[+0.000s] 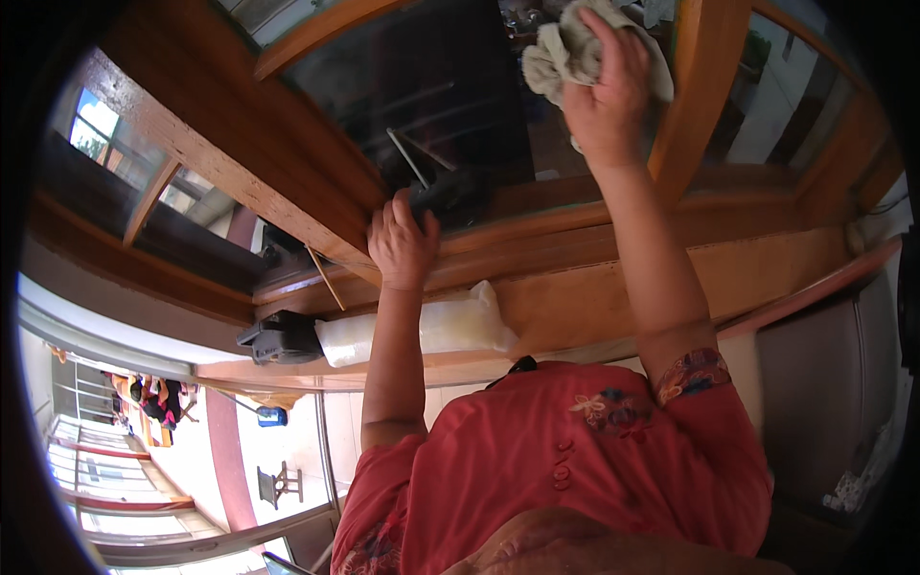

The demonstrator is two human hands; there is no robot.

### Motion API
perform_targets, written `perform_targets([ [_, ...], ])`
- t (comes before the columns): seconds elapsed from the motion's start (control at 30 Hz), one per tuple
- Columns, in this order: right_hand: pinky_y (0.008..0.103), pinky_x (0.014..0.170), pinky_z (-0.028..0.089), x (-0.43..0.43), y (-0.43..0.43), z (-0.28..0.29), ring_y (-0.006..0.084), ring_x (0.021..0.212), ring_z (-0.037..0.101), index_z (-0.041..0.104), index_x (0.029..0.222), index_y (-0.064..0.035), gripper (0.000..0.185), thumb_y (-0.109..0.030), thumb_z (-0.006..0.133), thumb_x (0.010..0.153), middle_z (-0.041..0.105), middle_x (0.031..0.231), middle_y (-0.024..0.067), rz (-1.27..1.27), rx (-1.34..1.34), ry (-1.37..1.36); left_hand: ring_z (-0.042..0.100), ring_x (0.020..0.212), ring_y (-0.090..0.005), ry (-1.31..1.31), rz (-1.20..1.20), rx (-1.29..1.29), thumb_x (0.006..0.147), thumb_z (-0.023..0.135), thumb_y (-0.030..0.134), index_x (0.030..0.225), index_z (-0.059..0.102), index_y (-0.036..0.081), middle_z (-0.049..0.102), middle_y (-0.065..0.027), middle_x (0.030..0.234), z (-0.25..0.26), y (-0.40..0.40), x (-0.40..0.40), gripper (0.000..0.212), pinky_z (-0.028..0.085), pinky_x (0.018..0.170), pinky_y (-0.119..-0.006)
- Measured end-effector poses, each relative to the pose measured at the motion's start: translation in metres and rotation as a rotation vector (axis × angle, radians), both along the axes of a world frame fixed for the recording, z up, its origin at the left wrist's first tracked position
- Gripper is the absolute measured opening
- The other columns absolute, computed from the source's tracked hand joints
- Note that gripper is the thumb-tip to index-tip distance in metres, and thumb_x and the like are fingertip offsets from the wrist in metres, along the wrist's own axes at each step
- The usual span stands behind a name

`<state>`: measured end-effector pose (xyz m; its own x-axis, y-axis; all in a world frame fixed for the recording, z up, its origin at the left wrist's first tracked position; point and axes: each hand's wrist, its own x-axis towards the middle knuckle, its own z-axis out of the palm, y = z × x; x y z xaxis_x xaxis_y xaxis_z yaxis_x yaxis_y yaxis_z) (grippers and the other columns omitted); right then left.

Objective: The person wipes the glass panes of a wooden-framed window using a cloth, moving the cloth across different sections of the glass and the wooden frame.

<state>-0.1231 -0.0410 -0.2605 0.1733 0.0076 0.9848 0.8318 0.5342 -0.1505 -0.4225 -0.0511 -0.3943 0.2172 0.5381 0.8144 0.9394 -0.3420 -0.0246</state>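
My right hand (609, 118) holds a crumpled light-grey cloth (568, 61) against a window pane (424, 86), close to an upright wooden bar (701, 100). The cloth bunches out past the thumb side, and part of it lies behind my fingers. Lower and to the left, my left hand (401, 244) rests on the lower corner of the brown wooden window frame (316, 144). Its thumb is apart from the fingers, and no loose object shows in it. Dark shapes and reflections fill much of the glass.
On the wooden sill (568, 295) below lie a filled translucent plastic bag (460, 320) and a black plastic object (284, 338), partly behind my left forearm. A thin wooden stick (327, 279) leans nearby. Down in the bright room stand a small stool (279, 485) and a blue container (272, 416).
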Motion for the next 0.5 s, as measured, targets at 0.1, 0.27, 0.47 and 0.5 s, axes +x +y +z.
perform_targets([
  [0.1,0.0468,0.102,0.046,-0.034,0.014,0.005,0.0382,0.109,0.059,0.064,0.129,-0.0096,0.055,0.001,0.065,0.075,0.066,0.110,0.0118,0.068,0.028,-0.091,0.066,0.091,-0.0324,-0.031,-0.039,0.013,0.079,0.073,0.023,0.121,0.059,0.009,0.068,-0.0102,0.099,0.002,0.000,0.006,0.047,0.054,0.077,-0.045],
  [0.27,0.0381,0.098,0.051,-0.131,0.012,-0.028,0.0221,0.106,0.061,0.068,0.113,-0.0127,0.030,-0.014,0.066,0.083,0.065,0.104,0.0009,0.054,-0.095,-0.457,0.064,0.093,-0.0337,0.012,-0.053,0.036,0.080,0.073,0.024,0.128,0.057,0.006,0.066,-0.0118,0.104,-0.008,0.001,0.001,0.054,0.053,0.078,-0.045],
  [0.47,0.0339,0.096,0.054,-0.086,0.009,-0.033,0.0225,0.110,0.062,0.062,0.138,-0.0199,0.071,-0.019,0.086,0.071,0.066,0.112,-0.0013,0.043,-0.146,-0.508,0.063,0.093,-0.0329,0.095,-0.109,-0.052,0.084,0.071,0.021,0.128,0.060,0.007,0.065,-0.0117,0.111,-0.016,-0.001,-0.021,0.047,0.053,0.080,-0.044],
  [0.5,0.0361,0.095,0.054,-0.062,0.015,-0.030,0.0247,0.107,0.063,0.065,0.134,-0.0207,0.072,-0.021,0.089,0.066,0.067,0.109,0.0018,-0.003,-0.127,-0.458,0.063,0.093,-0.0329,0.093,-0.139,-0.050,0.084,0.071,0.021,0.128,0.060,0.007,0.065,-0.0117,0.111,-0.015,0.000,-0.016,0.047,0.053,0.080,-0.044],
])
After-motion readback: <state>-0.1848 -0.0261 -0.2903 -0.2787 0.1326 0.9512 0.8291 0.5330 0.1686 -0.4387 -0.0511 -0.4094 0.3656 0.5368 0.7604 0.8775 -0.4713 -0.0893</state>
